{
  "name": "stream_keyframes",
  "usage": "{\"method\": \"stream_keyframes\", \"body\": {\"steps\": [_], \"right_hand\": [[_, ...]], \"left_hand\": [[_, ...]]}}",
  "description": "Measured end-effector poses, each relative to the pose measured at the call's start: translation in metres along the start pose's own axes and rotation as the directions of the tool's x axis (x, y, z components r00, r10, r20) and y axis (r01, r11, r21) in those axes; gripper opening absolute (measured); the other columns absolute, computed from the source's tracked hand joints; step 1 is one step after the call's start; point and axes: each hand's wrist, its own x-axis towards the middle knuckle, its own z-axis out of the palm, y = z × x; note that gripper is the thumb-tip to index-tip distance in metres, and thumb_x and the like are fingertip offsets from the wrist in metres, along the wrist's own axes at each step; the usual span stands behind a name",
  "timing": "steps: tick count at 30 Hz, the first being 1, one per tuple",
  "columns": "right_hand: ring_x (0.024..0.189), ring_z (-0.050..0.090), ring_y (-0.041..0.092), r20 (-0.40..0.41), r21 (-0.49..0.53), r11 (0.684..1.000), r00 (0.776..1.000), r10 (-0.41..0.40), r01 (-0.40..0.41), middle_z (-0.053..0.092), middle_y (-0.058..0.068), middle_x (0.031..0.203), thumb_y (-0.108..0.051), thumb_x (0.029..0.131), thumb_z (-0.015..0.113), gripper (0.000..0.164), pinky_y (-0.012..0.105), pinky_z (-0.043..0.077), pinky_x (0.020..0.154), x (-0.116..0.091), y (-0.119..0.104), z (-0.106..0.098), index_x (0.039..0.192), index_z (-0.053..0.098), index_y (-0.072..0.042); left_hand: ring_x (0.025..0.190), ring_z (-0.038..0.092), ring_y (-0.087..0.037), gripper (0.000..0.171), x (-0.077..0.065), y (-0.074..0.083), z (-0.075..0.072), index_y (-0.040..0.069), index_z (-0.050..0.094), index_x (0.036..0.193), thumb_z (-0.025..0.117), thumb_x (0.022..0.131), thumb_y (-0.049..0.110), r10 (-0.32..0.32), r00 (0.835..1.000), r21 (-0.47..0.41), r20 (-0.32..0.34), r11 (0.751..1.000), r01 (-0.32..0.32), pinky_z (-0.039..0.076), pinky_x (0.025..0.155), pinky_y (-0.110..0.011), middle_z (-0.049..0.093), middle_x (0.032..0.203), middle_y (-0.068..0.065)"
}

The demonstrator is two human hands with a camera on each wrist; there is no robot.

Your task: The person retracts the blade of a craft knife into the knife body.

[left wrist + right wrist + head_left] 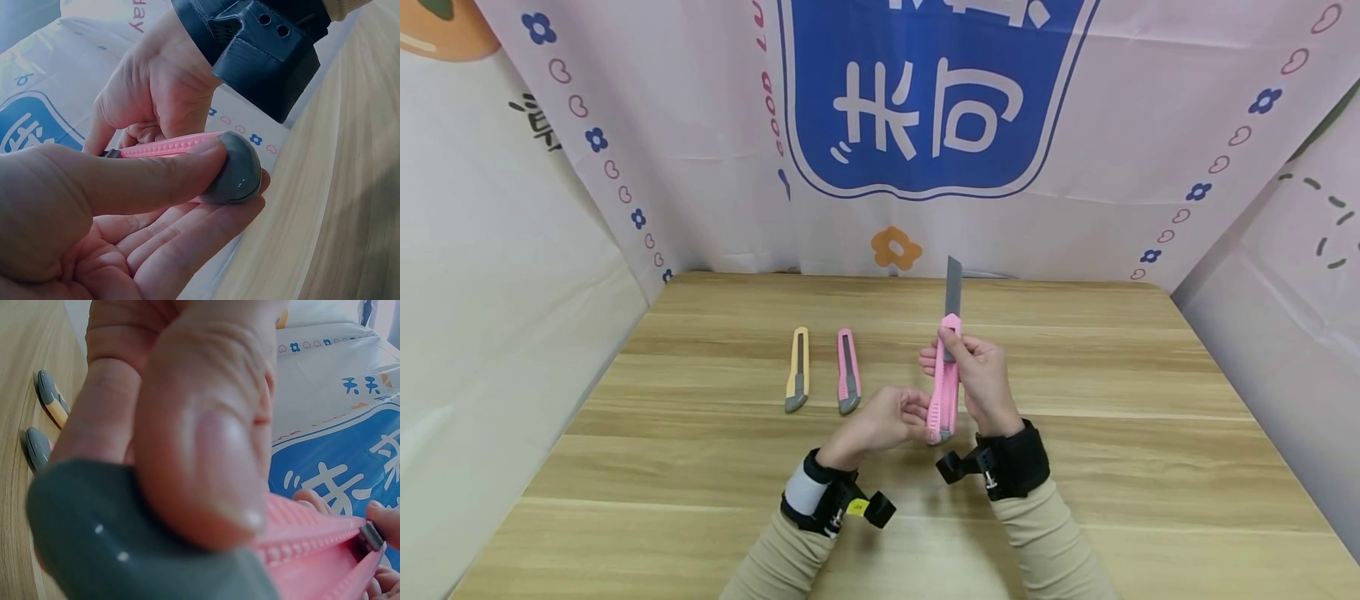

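Observation:
A pink utility knife is held off the table in both hands, its wide grey blade slid far out and pointing away from me. My left hand pinches the near end, thumb on the grey end cap and fingers beneath it. My right hand grips the upper part of the handle, with its thumb at the grey slider. To the left, a yellow utility knife and a second pink utility knife lie side by side, their blades not showing beyond the handles.
The wooden table carries the two lying knives left of my hands. A printed cloth hangs behind its back edge, and pale cloths flank both sides. Each wrist wears a black strap with a small camera mount.

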Motion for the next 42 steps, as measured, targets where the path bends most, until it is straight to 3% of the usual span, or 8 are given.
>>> {"method": "stream_keyframes", "body": {"steps": [8, 15, 26, 35, 42], "right_hand": [[0.071, 0.074, 0.011, 0.011, 0.0, 1.0, 1.0, 0.003, -0.003, 0.075, -0.004, 0.073, -0.02, 0.098, 0.056, 0.032, 0.03, 0.061, 0.073, 0.0001, 0.0, -0.0015, 0.103, 0.061, 0.011], [0.073, 0.075, 0.011, 0.025, 0.021, 1.0, 1.0, -0.008, 0.008, 0.076, -0.003, 0.074, -0.017, 0.096, 0.058, 0.032, 0.03, 0.061, 0.075, 0.0012, 0.001, -0.0022, 0.109, 0.061, 0.012], [0.077, 0.074, 0.01, 0.019, 0.025, 0.999, 0.999, 0.04, -0.04, 0.076, -0.004, 0.076, -0.022, 0.097, 0.058, 0.038, 0.029, 0.061, 0.077, 0.0013, -0.0015, -0.0004, 0.114, 0.059, 0.011], [0.075, 0.074, 0.01, 0.016, -0.026, 0.995, 0.996, 0.093, -0.092, 0.075, -0.004, 0.076, -0.031, 0.097, 0.056, 0.044, 0.031, 0.061, 0.077, 0.0016, 0.0006, -0.0012, 0.11, 0.06, 0.01], [0.073, 0.074, 0.011, 0.036, -0.008, 0.999, 0.998, 0.048, -0.048, 0.075, -0.003, 0.073, -0.024, 0.097, 0.058, 0.028, 0.029, 0.061, 0.073, 0.0012, 0.0007, -0.0022, 0.098, 0.065, 0.004]], "left_hand": [[0.087, 0.068, -0.012, 0.028, 0.0001, -0.0003, -0.0002, -0.005, 0.065, 0.108, 0.07, 0.081, -0.002, 0.002, 1.0, 0.001, 0.005, 1.0, -0.002, 0.058, 0.078, -0.023, 0.072, 0.102, -0.021], [0.092, 0.069, -0.017, 0.03, -0.0005, 0.0005, -0.0009, -0.005, 0.065, 0.11, 0.07, 0.081, -0.003, -0.005, 1.0, 0.001, -0.013, 1.0, 0.005, 0.058, 0.081, -0.025, 0.071, 0.105, -0.021], [0.094, 0.07, -0.018, 0.032, -0.0007, 0.0012, -0.002, -0.005, 0.064, 0.112, 0.07, 0.081, -0.004, -0.011, 1.0, -0.024, -0.025, 1.0, 0.01, 0.058, 0.082, -0.026, 0.071, 0.106, -0.021], [0.092, 0.069, -0.016, 0.031, -0.0015, 0.0008, -0.0028, -0.006, 0.063, 0.112, 0.07, 0.081, -0.003, -0.007, 1.0, -0.035, -0.025, 0.999, 0.006, 0.058, 0.082, -0.025, 0.071, 0.106, -0.021], [0.093, 0.069, -0.017, 0.032, -0.0015, 0.0001, -0.0026, -0.006, 0.063, 0.112, 0.069, 0.081, -0.005, 0.006, 1.0, -0.03, -0.021, 1.0, -0.007, 0.058, 0.082, -0.025, 0.071, 0.106, -0.022]]}}
